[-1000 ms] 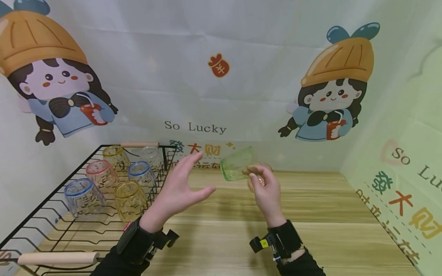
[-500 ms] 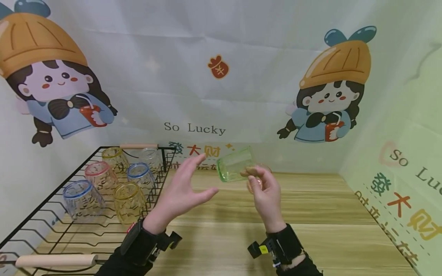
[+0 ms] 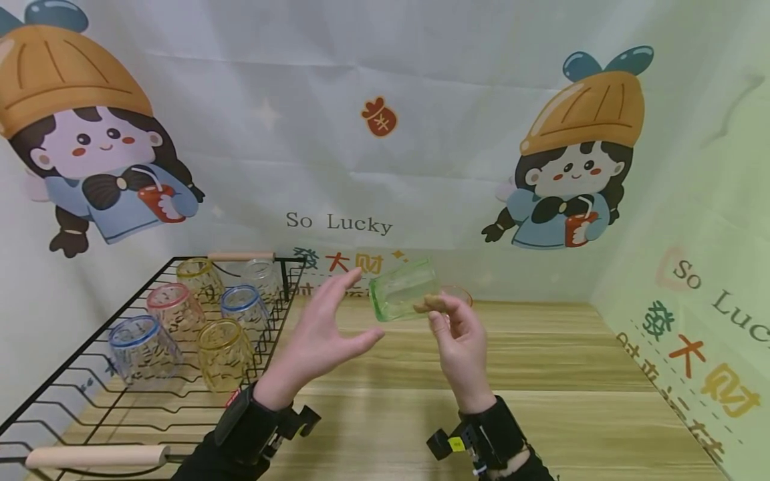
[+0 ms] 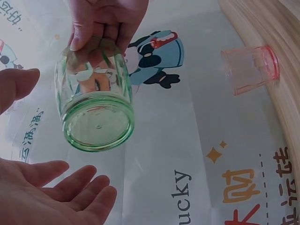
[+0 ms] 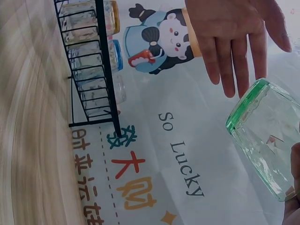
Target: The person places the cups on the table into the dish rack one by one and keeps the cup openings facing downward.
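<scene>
A clear green glass [image 3: 400,292] hangs tilted above the table, its thick base toward the left hand. My right hand [image 3: 466,347] pinches it near the rim, thumb below and fingers over the edge. My left hand [image 3: 315,341] is spread, thumb and fingers apart, just left of the base; in the left wrist view a gap shows between its fingers and the green glass [image 4: 98,117]. Behind the right hand a pinkish-red glass [image 4: 251,69] stands on the table, mostly hidden in the head view.
A black wire rack [image 3: 90,401] with wooden handles stands at the left. Several upturned glasses sit in it, among them a blue-rimmed glass [image 3: 144,351] and a yellow glass [image 3: 225,354]. A printed cloth [image 3: 445,167] hangs behind the wooden table [image 3: 373,414].
The right hand has carried the green glass slightly left, closer to the left hand. The left hand has shifted a little right, still spread. The rack's glasses stay put.
</scene>
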{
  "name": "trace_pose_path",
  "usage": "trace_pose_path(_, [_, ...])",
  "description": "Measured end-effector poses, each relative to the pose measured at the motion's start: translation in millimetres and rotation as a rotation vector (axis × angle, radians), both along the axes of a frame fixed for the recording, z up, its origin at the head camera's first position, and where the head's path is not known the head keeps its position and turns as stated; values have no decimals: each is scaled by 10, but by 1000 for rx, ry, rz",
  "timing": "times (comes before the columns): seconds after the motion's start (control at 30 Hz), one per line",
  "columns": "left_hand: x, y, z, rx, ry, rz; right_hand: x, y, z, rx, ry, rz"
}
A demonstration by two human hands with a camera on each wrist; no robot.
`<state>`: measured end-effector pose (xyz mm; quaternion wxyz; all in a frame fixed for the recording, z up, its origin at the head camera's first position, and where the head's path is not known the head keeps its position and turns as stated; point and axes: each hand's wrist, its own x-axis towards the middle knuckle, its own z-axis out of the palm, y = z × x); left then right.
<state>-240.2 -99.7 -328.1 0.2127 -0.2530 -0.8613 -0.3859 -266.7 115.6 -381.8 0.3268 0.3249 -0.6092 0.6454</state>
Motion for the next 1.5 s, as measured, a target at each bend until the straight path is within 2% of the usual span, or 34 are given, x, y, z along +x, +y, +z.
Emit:
trace_pose_path(0.23, [8, 45, -10, 28, -24, -8, 50, -16, 13, -27, -26, 36])
trace_pose_path(0.4, [16, 70, -9, 43, -12, -17, 85, -25, 14, -42, -35, 70])
trace_pose_path(0.7, [7, 100, -21, 113, 29, -84, 135, -59, 27, -71, -25, 139])
trace_pose_path(1.0, [26, 121, -22, 189, 3, -135, 185, -104, 22, -102, -66, 186])
trace_pose_path(1.17, [31, 129, -28, 213, 6, -139, 198, -117, 17, -112, -90, 194])
trace_pose_path(1.5, [43, 135, -32, 246, 23, -141, 210, -150, 13, -178, -83, 298])
